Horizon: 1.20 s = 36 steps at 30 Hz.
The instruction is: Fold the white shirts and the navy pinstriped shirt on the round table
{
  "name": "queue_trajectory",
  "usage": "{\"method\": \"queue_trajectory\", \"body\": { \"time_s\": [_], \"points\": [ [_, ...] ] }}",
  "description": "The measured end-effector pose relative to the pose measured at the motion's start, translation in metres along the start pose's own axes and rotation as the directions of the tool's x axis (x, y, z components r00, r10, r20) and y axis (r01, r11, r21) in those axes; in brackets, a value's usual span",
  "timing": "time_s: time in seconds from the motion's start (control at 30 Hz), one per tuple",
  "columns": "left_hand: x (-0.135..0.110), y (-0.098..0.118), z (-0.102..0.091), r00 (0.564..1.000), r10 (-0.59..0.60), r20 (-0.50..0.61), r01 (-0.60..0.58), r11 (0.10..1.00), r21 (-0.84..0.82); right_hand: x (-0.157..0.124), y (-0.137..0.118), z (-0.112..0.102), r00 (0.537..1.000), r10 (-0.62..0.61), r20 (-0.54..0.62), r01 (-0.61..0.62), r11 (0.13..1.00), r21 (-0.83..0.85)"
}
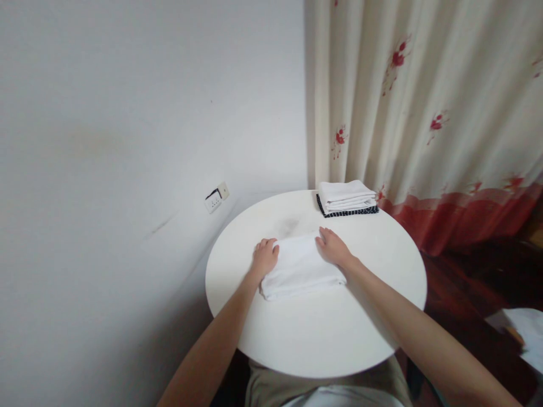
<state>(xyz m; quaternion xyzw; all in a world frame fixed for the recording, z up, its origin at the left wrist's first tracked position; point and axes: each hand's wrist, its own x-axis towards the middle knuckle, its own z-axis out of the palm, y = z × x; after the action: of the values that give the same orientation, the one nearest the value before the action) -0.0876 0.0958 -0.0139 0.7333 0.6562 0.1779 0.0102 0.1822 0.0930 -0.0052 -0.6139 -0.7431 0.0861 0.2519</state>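
A folded white cloth point(303, 268) lies in the middle of a round white table point(322, 339). At its far left corner, my left hand point(266, 257) holds the side edge, thumb over the top and fingers along the outside. My right hand point(334, 247) grips the far right corner, its thumb against the cloth and its fingers reaching along the edge. The undersides of both hands are hidden. Toward the back right of the table sits a stack of folded white cloths point(345, 195) on top of a black-and-white patterned cloth point(352, 213).
A plain wall point(127, 169) with a socket point(213, 200) runs along the left. Behind the table on the right hangs a cream curtain point(382, 113) with red flowers. Something white point(528, 333), blurred, is at the lower right above the dark floor.
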Motion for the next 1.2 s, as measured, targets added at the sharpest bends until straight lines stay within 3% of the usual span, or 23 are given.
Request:
{"method": "queue_trajectory", "body": {
  "time_s": [1.2],
  "points": [
    [-0.0051, 0.0014, -0.0060, 0.999, -0.051, -0.010, 0.050, 0.999, -0.015, -0.0040, -0.0051, -0.0085, 0.997, 0.068, 0.029, -0.069, 0.997, 0.036]
  ]
}}
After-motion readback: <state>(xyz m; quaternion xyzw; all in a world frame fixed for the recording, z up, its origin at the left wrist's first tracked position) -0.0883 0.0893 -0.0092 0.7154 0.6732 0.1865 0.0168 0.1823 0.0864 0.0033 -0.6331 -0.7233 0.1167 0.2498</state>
